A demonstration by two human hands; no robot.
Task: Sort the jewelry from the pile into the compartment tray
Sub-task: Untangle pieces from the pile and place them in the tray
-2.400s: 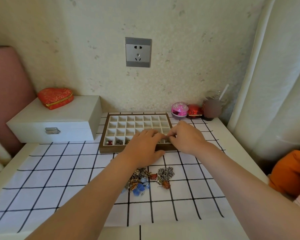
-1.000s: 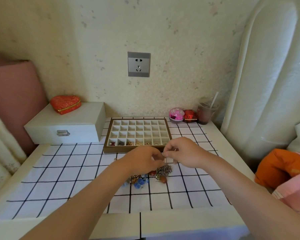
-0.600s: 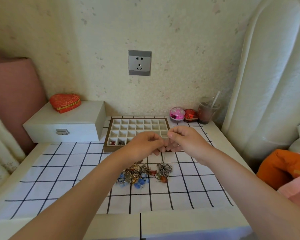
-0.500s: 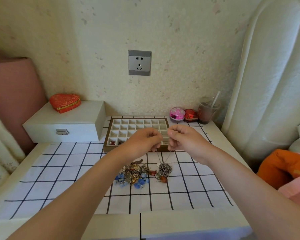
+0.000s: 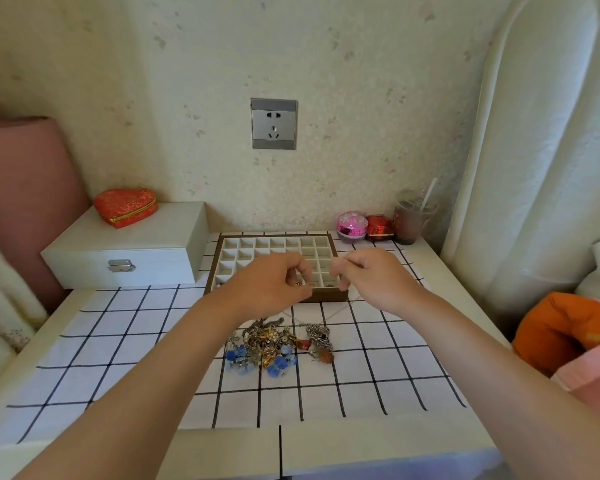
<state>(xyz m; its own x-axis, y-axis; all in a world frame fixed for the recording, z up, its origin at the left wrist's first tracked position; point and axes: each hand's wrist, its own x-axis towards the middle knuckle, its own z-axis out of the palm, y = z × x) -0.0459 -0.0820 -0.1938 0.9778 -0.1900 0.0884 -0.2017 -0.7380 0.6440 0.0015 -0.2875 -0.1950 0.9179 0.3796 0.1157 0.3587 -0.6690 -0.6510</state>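
- Head view, centre of the frame: the left hand (image 5: 271, 285) and right hand (image 5: 368, 278) hover over the near edge of the tray (image 5: 326, 298), fingers curled.
- Each hand pinches one end of a thin chain (image 5: 340, 311), which sags toward the pile (image 5: 274, 344).
- The pile lies on the checked cloth (image 5: 118, 341), just below the tray.

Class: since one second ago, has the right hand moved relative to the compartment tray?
Yes. The right hand, pinching a thin chain, moved from before the compartment tray, above the pile, to its front right corner.
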